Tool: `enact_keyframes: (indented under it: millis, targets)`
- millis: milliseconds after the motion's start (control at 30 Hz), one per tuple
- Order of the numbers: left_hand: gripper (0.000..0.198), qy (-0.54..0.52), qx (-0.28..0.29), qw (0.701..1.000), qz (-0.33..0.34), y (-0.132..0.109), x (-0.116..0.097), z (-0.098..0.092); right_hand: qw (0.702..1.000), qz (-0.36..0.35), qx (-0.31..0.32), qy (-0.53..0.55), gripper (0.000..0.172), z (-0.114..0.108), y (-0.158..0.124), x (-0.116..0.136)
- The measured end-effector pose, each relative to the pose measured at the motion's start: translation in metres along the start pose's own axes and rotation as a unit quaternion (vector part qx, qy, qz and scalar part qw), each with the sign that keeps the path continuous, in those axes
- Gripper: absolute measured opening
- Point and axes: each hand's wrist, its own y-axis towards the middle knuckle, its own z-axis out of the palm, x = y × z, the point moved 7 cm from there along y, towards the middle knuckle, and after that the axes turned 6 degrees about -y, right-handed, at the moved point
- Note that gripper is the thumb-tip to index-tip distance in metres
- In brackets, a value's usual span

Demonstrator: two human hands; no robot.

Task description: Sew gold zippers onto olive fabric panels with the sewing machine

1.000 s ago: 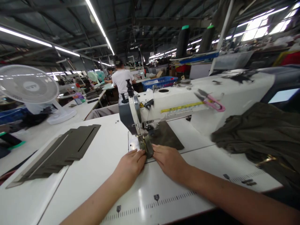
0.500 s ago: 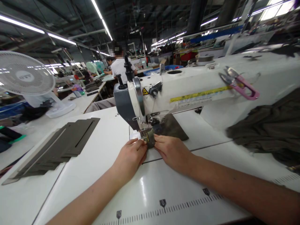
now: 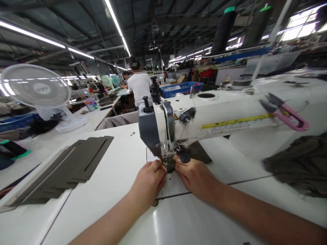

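Note:
A small olive fabric piece (image 3: 169, 165) is curled up at the needle area of the white sewing machine (image 3: 217, 117). My left hand (image 3: 150, 178) pinches its left edge, fingers closed, close beside the presser foot. On the other side, my right hand (image 3: 198, 175) grips the right edge with bent fingers, its fingertips partly hidden by a dark round machine part. A flat olive fabric panel (image 3: 200, 152) shows behind the needle area, beneath the machine arm. How the piece lies under the foot is hidden.
Overlapping olive fabric panels (image 3: 68, 170) lie at left on the white table (image 3: 107, 183). A white fan (image 3: 42, 88) stands beyond them. Pink-handled thread snips (image 3: 288, 114) rest on the machine arm. Crumpled dark fabric (image 3: 301, 166) lies at right. A person in white (image 3: 140, 85) is ahead.
The view has shifted, so the machine appears lower and farther right. Both hands stay at the fabric piece, whose raised curl now looks lower and rounder.

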Motion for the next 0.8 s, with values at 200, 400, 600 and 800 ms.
enact_keyframes:
  millis: [200,400,600,800]
  targets:
    - [0.017,-0.005,-0.003,1.0,-0.018,0.001,0.001,-0.002,1.0,-0.004,0.016,-0.003,0.021,0.002,0.001,0.0]
    - [0.02,0.002,0.009,1.0,-0.014,0.003,0.003,0.0,0.999,0.014,0.037,-0.006,0.022,0.004,0.002,-0.002]
    - [0.018,0.014,-0.009,1.0,-0.01,0.003,0.005,-0.001,0.999,0.017,0.04,-0.007,0.023,0.005,0.001,0.001]
    - [0.019,0.001,-0.028,0.999,-0.016,0.0,0.005,-0.008,0.989,0.073,0.069,-0.108,0.015,-0.004,-0.001,-0.023]
